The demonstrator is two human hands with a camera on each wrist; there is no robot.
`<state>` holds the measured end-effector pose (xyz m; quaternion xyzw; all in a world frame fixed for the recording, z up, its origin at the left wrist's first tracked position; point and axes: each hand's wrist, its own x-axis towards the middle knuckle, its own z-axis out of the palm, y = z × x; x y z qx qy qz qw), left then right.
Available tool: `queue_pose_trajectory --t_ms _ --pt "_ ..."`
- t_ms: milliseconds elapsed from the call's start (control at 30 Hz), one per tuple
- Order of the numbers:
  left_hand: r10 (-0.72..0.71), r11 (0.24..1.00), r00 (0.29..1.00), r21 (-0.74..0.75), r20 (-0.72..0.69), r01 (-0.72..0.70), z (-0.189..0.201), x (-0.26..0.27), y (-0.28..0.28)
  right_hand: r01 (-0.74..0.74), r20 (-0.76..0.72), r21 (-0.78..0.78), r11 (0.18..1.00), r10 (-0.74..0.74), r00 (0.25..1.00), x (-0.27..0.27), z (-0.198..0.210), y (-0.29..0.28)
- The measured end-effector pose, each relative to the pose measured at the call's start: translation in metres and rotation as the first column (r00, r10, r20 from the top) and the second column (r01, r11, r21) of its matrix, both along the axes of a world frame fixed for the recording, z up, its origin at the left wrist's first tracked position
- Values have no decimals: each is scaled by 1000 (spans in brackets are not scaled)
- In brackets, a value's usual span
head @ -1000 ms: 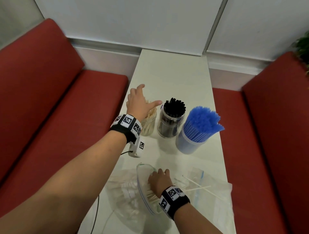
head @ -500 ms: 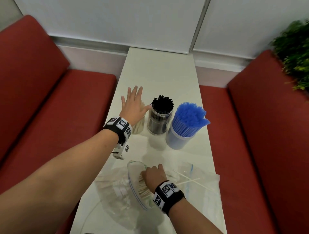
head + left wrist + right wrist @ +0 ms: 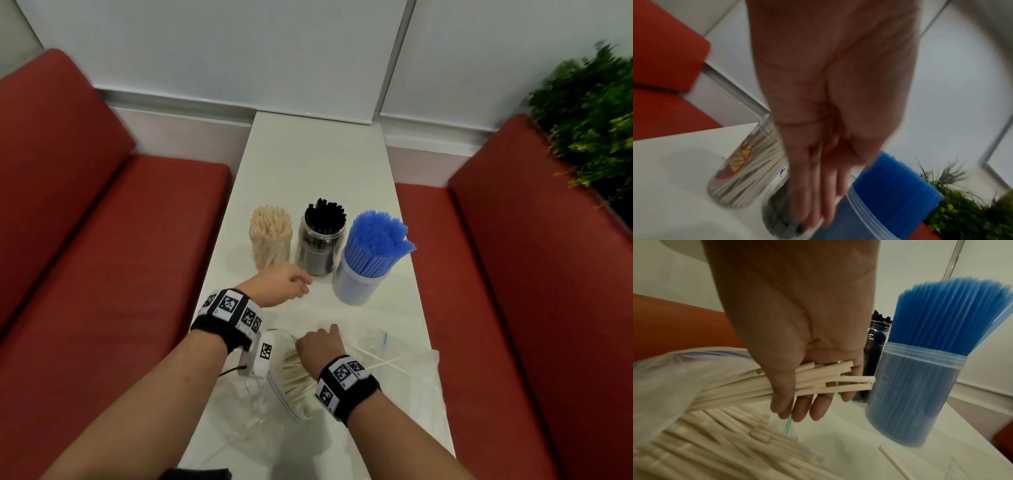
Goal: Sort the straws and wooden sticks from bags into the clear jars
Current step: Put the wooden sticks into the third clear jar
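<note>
Three clear jars stand in a row on the white table (image 3: 308,154): wooden sticks (image 3: 270,236), black straws (image 3: 322,236), blue straws (image 3: 370,260). My left hand (image 3: 286,286) hovers just in front of the first two jars. Its fingers (image 3: 818,186) hang straight and relaxed and hold nothing. My right hand (image 3: 320,346) reaches into the mouth of a clear zip bag (image 3: 274,390) and grips a bundle of wooden sticks (image 3: 830,381). More sticks (image 3: 715,451) lie in the bag beneath it.
A second, flattened clear bag (image 3: 397,383) lies at the near right with a few loose sticks (image 3: 376,363) on it. Red benches (image 3: 102,240) flank the narrow table on both sides. A green plant (image 3: 589,120) stands at the far right.
My left hand has drawn back from the top of the wooden stick jar to a spot in front of the jars. The right hand stays on the sticks in the bag.
</note>
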<state>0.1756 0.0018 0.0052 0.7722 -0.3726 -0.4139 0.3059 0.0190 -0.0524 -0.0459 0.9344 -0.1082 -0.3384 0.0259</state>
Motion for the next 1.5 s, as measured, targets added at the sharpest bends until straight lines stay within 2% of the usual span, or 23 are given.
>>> queue_pose_trajectory --t_ms 67,133,267,367,533,600,633,700,733,767,833,867,967,1000,1067,1100,1133,1200,1233,1267,1367,1433,1500 --pt "-242 936 957 224 -158 273 -11 -18 14 8 14 -24 1000 -8 1000 -1 9 1" --pt "-319 891 924 265 -211 369 -24 -40 23 22 10 -33 999 -21 1000 -1 21 3" --pt "-215 961 972 200 98 192 -47 -74 26 28 -7 -82 996 -28 1000 0 48 5" --pt "-111 984 974 156 198 81 -47 -85 22 48 47 -116 992 -42 998 5 75 6" --pt "202 979 979 -37 -8 -202 -29 -90 24 -26 303 -166 986 76 950 10 134 -3" --pt "279 947 954 -137 -107 -292 -21 -89 23 -41 404 -51 998 58 913 15 158 -14" --pt "301 929 942 -178 -149 -325 -16 -90 21 -26 496 60 998 -7 868 18 169 -20" --pt "320 904 928 -232 -191 -359 -7 -91 17 -3 684 320 948 -228 693 21 186 -28" --pt "317 894 924 -260 -214 -366 -2 -91 13 -1 717 414 910 -326 616 21 189 -30" --pt "310 883 922 -288 -230 -369 3 -91 9 9 704 479 878 -390 593 19 190 -30" --pt "309 868 915 -317 -258 -382 12 -91 1 31 608 583 812 -461 646 13 184 -29" --pt "309 863 910 -321 -276 -391 14 -91 -2 34 565 653 757 -516 644 11 181 -28" --pt "295 835 895 -366 -333 -411 19 -88 -4 -31 488 846 533 -749 449 4 174 -37" --pt "293 818 886 -385 -360 -427 21 -87 -4 -50 460 871 489 -777 430 2 171 -41" --pt "300 789 872 -413 -388 -455 28 -85 -4 -63 386 909 411 -777 497 -4 160 -45" --pt "304 777 867 -424 -394 -465 32 -85 -4 -74 328 938 338 -804 496 -8 152 -45" --pt "305 762 863 -440 -403 -475 38 -85 -4 -97 255 967 237 -863 436 -13 142 -45" --pt "302 715 855 -492 -422 -496 51 -86 -6 -145 18 989 -13 -977 214 -20 120 -48" --pt "299 694 857 -520 -420 -498 58 -85 -6 -118 -107 986 -122 -986 124 -24 108 -48" --pt "290 677 865 -551 -409 -487 66 -85 -7 -41 -198 979 -202 -977 83 -29 97 -46" --pt "234 657 897 -619 -376 -431 82 -87 -14 197 -481 867 -458 -872 91 -33 76 -33" --pt "206 682 910 -614 -359 -397 80 -89 -18 163 -669 742 -651 -737 99 -29 75 -28" --pt "202 712 912 -587 -356 -386 71 -92 -19 39 -743 663 -747 -651 154 -24 80 -31"
